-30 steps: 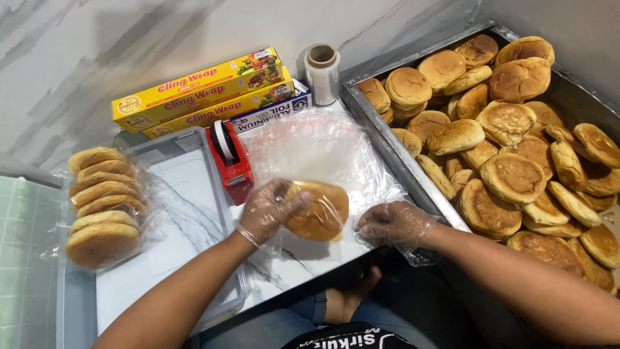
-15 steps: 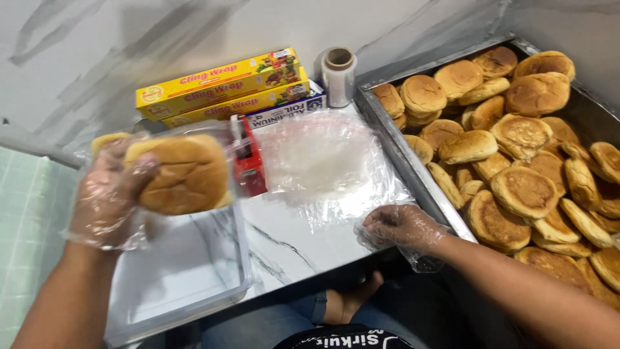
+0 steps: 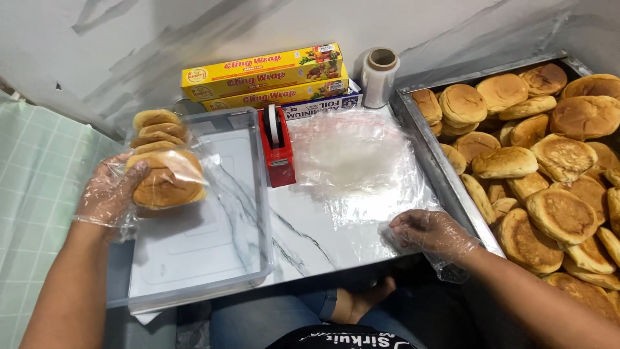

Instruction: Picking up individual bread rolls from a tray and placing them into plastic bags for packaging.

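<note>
My left hand (image 3: 110,194), in a thin plastic glove, holds a wrapped bun (image 3: 169,179) at the near end of a row of wrapped buns (image 3: 154,128) standing on edge in a clear plastic tray (image 3: 219,258). My right hand (image 3: 431,232), also gloved, rests with curled fingers on the marble top beside a pile of clear plastic bags (image 3: 352,152). It holds nothing that I can see.
A large metal tray (image 3: 426,152) on the right is full of loose brown buns (image 3: 555,194). A red tape dispenser (image 3: 278,145) stands between the clear tray and the bags. Yellow wrap boxes (image 3: 261,74) and a film roll (image 3: 380,74) sit against the wall.
My left hand lifted the wrapped bun from the middle of the marble top, swung it left and lowered it against the row in the clear tray. My right hand stayed put.
</note>
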